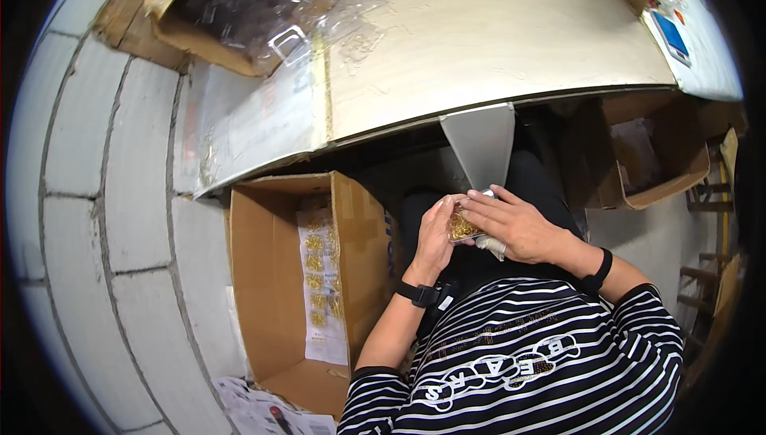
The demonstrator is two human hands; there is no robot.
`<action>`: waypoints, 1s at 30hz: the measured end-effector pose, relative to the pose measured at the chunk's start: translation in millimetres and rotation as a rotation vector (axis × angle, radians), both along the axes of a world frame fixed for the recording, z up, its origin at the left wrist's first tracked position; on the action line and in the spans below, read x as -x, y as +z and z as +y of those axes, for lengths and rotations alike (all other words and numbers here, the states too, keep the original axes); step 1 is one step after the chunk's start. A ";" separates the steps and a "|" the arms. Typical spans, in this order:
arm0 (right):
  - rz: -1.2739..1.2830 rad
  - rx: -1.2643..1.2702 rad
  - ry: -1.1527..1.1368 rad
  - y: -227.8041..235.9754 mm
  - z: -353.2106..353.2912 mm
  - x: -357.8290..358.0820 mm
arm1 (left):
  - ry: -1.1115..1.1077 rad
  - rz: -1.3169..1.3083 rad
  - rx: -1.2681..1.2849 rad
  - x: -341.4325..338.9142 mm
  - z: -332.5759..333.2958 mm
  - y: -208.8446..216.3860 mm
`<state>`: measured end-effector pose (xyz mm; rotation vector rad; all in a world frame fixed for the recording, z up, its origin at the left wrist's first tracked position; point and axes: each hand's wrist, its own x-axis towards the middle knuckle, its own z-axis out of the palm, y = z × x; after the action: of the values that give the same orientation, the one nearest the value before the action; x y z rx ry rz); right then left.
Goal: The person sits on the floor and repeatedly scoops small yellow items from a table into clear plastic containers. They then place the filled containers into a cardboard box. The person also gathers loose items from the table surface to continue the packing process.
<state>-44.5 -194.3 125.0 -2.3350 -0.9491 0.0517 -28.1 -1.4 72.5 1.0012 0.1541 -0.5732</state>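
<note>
Over my lap, a small clear plastic box (pixel 463 229) full of tiny gold-coloured metal pieces sits between my two hands. My left hand (pixel 435 235) grips its left side, thumb along the near edge. From the right, my right hand (pixel 515 226) closes on it, with fingers laid across the top and the thumb side hidden. A whitish wrap (pixel 491 246) shows at a finger of the right hand. The exact shape of the gold pieces is too small to make out.
Ahead lies a pale worktable (pixel 479 44) with an open carton (pixel 171 36) of clear plastic boxes spilling onto it. A blue-screened device (pixel 672 36) sits far right. Left of my legs stands a cardboard box (pixel 275 275) holding a sheet with gold clusters; another carton (pixel 662 187) stands right.
</note>
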 end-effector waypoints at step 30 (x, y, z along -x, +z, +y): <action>0.167 -0.324 0.143 63.0 125.4 -44.4 | 0.470 -0.112 -0.031 20.7 120.6 100.6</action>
<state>0.0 -68.9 188.0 -1.9334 -0.9605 0.1381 -48.8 119.2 173.1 0.9823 0.2896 -0.0860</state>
